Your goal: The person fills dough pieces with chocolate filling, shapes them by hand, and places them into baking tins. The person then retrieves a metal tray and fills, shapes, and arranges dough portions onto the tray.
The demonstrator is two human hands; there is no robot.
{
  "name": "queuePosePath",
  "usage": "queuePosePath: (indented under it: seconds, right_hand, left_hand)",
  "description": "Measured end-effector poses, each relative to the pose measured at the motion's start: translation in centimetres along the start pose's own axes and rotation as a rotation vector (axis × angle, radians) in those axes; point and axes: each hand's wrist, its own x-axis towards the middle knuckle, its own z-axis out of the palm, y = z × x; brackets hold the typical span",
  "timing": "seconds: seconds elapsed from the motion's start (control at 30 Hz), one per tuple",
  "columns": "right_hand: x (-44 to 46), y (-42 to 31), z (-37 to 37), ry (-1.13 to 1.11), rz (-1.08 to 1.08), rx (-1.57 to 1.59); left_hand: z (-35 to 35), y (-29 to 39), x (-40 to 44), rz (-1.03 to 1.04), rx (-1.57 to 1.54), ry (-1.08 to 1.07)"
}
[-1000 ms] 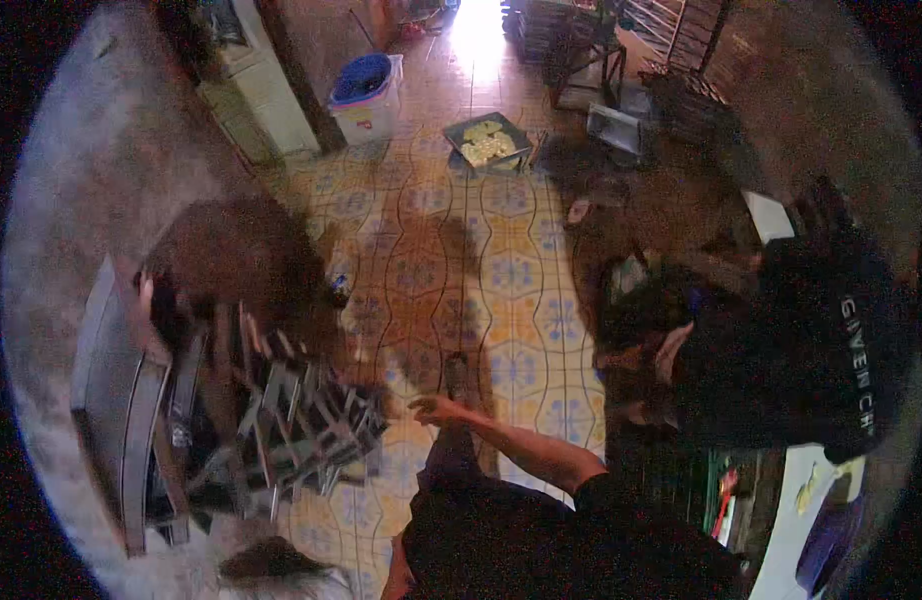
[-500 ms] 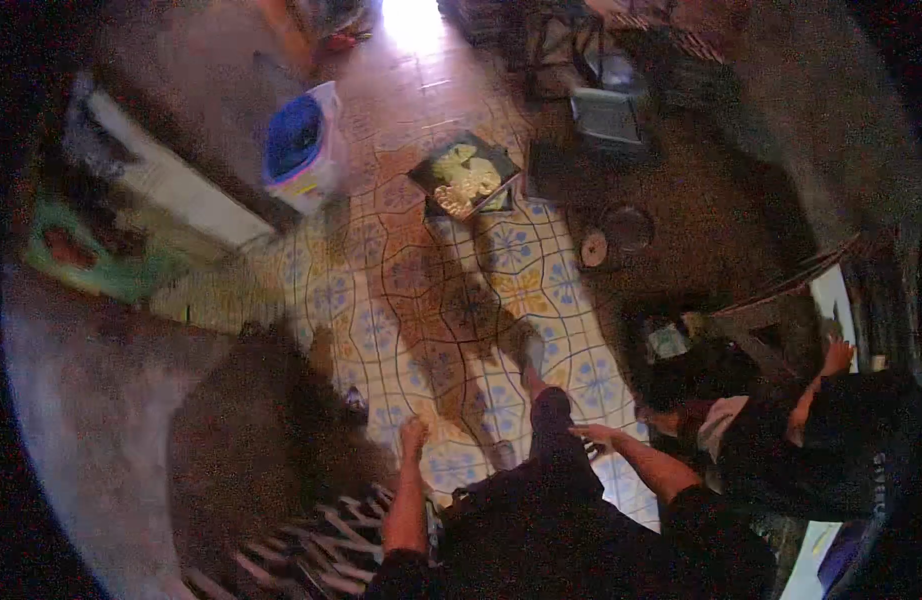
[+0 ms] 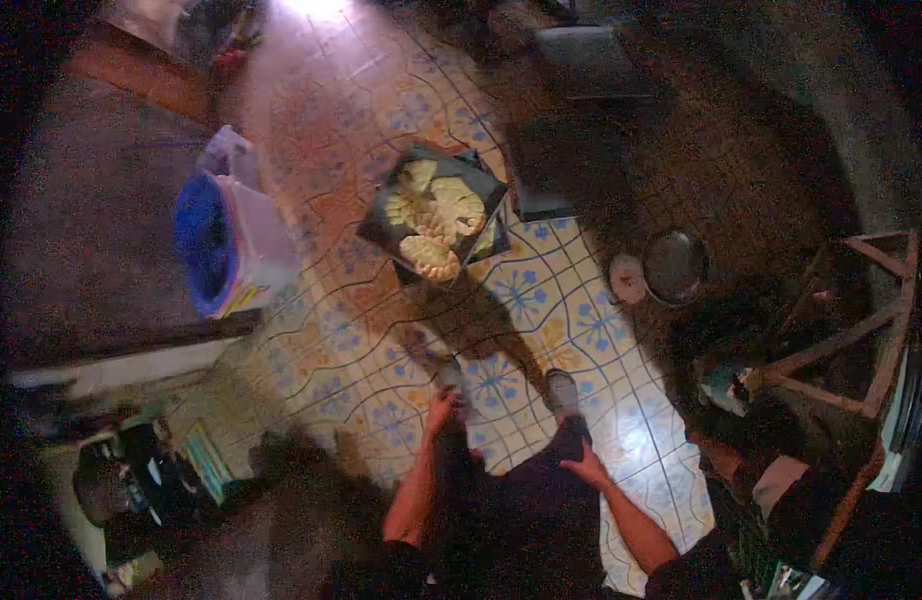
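Note:
My left hand (image 3: 442, 410) hangs low beside my left leg, above the patterned tile floor; its fingers are too blurred to read. My right hand (image 3: 587, 468) is at my right thigh with thumb and fingers apart, holding nothing. Ahead of my feet, a dark square tray (image 3: 389, 222) holds several pale yellow, ridged pieces (image 3: 429, 257). Another dark tray or box edge shows under it. Neither hand touches the tray.
A white bin with a blue liner (image 3: 209, 245) stands at the left. On the right are a round pan (image 3: 675, 267), a small round pinkish item (image 3: 627, 278) and a wooden frame (image 3: 881, 325). A person's arm or clothing (image 3: 781, 487) shows at lower right.
The view has moved forward and turned, so the tray and bin appear nearer. Both my hands now show low by my legs. The rack at lower left has left the view.

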Motion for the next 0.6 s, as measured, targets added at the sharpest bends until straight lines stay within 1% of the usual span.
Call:
queuePosePath:
  seconds: [0.03,0.1,0.13,0.17,0.23,0.27,0.3,0.33,0.37,0.4,0.43,0.5,0.57,0.6]
  right_hand:
    - [2.1,1.6,1.8,0.134,0.002,-0.066]
    - [6.3,4.8,7.1,0.405,0.029,-0.210]
    - [7.5,-0.9,7.8,0.417,0.047,-0.006]
    - [8.2,-8.1,8.2,0.438,0.063,0.199]
    - [17.1,-13.0,10.4,0.321,0.142,0.217]
    - [22.0,-13.6,13.0,0.221,0.173,0.511]
    - [27.0,-14.2,15.7,0.136,0.236,0.826]
    - [31.9,-14.8,18.3,0.069,0.330,1.097]
    - [35.7,-17.1,19.7,0.046,0.321,1.114]
    - [39.5,-19.6,20.5,0.025,0.297,1.131]
    - [43.8,-21.7,21.0,0.005,0.306,0.900]
    - [50.6,-24.8,22.4,0.123,0.314,0.981]
    - [57.7,-24.7,23.7,0.265,0.239,0.722]
    - [59.5,-24.9,24.3,0.320,0.239,0.690]
  left_hand:
    - [-0.5,0.1,3.9,-0.064,-0.077,0.019]
    - [-2.9,-0.3,11.6,-0.080,-0.098,-0.066]
    - [-4.1,-1.9,15.7,-0.087,-0.152,-0.119]
    - [-4.6,-2.5,20.1,-0.096,-0.206,-0.169]
    - [-5.0,-4.1,28.3,-0.107,-0.363,-0.117]
    - [-5.3,-3.1,30.4,-0.218,-0.490,-0.110]
    - [-5.6,-0.6,32.7,-0.318,-0.615,-0.096]
    - [-7.2,-0.2,35.4,-0.237,-0.488,-0.096]
    - [-9.0,-4.9,42.3,-0.294,-0.508,-0.016]
    - [-10.0,-6.3,45.4,-0.233,-0.437,0.034]
    - [-11.0,-6.3,48.5,-0.153,-0.371,0.079]
    - [-13.4,-5.5,53.0,0.027,-0.241,0.180]
    - [-16.2,-3.0,54.0,-0.007,-0.235,0.171]
    - [-17.0,0.1,54.0,-0.116,-0.293,0.103]
